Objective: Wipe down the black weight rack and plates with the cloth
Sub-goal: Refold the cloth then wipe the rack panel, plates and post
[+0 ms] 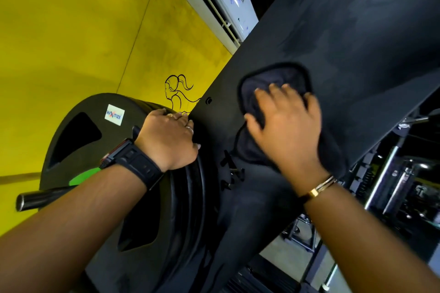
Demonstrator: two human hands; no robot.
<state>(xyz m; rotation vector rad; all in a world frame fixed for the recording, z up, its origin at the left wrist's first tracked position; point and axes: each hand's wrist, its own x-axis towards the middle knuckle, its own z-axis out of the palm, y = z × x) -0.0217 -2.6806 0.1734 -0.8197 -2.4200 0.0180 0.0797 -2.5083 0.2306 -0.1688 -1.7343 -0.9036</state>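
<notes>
Head camera view of a gym clean-up: the left hand (170, 140) braces on the rim of the stacked plates (78, 145), fingers curled over the edge where the stack meets the rack (345, 43). The right hand (288, 123) presses the cloth (273, 78) flat against the rack's broad upright panel, fingers (273, 89) spread wide across the fabric.

The wipe appears to be on the panel, with the plates yet to come. Done well, it calls for even palm pressure and long overlapping passes, since smeary patches show higher up the panel. The cloth would be best refolded to a clean face before it goes into the grooves between the plates. A firm bracing grip should stop the stack rocking on its peg (35, 198).

Against a painted yellow wall (59, 31), the plates are thick matt black discs, seemingly rubber-coated, with cut-out grip slots and a small white sticker (114, 114). The peg is a smooth round bar with a dull metal sheen. A chunky black watch (133, 162) sits on the left wrist. Beyond a glossy white air conditioner (221, 0), the rack panel is flat, hard and dull black, streaked and studded with small fixings. The cloth is dark, soft and plush, with a stitched rounded hem, and bunches loosely below the palm.
</notes>
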